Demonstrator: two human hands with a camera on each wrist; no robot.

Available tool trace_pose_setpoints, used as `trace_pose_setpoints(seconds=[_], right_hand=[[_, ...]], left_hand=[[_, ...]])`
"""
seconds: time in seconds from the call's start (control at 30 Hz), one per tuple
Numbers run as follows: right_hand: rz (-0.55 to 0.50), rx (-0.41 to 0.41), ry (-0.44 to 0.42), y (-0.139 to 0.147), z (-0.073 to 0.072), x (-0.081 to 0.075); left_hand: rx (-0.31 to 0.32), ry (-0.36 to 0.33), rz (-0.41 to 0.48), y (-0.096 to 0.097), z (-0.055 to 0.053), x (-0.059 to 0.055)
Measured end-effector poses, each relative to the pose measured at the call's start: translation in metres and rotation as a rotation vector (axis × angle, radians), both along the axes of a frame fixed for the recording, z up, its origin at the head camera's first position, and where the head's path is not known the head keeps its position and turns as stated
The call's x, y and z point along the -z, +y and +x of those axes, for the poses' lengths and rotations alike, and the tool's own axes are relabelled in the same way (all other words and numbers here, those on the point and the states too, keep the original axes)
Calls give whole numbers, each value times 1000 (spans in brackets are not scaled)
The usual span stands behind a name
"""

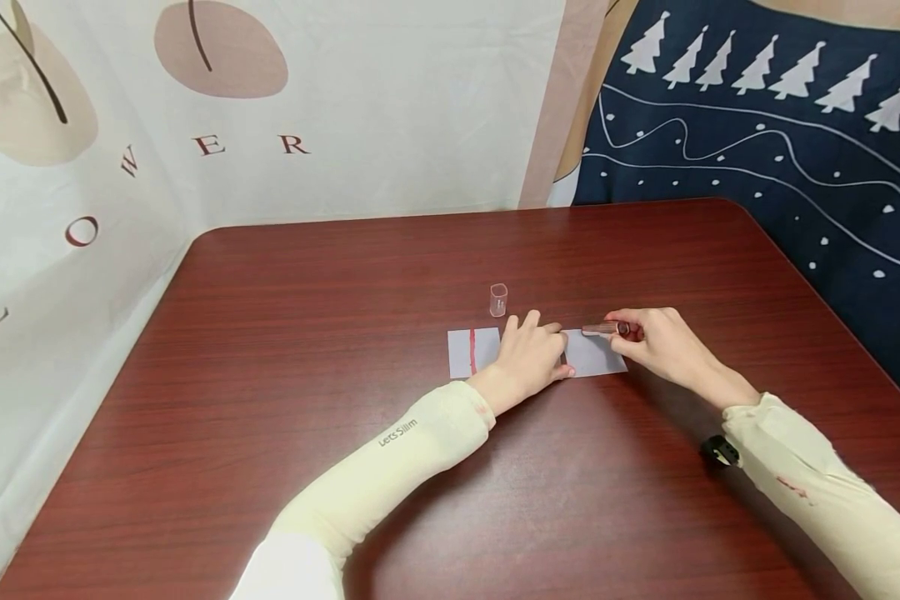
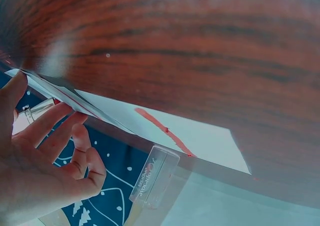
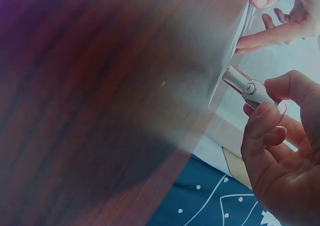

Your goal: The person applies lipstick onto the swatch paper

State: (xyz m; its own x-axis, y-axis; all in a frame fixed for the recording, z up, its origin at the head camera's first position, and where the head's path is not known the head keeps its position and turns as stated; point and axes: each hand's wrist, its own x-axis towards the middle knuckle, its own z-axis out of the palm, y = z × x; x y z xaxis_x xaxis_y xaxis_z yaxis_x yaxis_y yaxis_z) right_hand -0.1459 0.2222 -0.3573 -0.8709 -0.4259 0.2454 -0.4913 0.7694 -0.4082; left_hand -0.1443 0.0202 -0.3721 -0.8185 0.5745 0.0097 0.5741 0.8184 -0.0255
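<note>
My right hand pinches a lipstick between thumb and fingers. In the left wrist view the lipstick shows a red tip close to the paper. That tip points left, over the white paper. My left hand rests on the paper with fingers fairly straight, thumb toward the right part. To its left lies a white paper piece bearing a red streak. Whether the pieces join is hidden beneath my hand. Behind them a clear lipstick cap stands upright.
The brown wooden table runs all around the papers. A pale printed cloth hangs along the back and left. At the right hangs a dark blue cloth with white trees. A dark wrist device is on the right forearm.
</note>
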Motion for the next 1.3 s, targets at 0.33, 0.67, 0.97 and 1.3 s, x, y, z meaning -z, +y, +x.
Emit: trace_pose_setpoints(seconds=[0.33,0.67,0.97,1.3], right_hand=[[-3,-3,30,0,1,1],[3,-9,35,1,2,1],[23,-26,8,2,4,-1],[39,-19,-32,3,7,-1]], left_hand=[[-3,-11,8,1,0,0],[-4,-14,7,1,0,1],[-8,-6,3,1,-1,1],[-6,-6,2,2,0,1]])
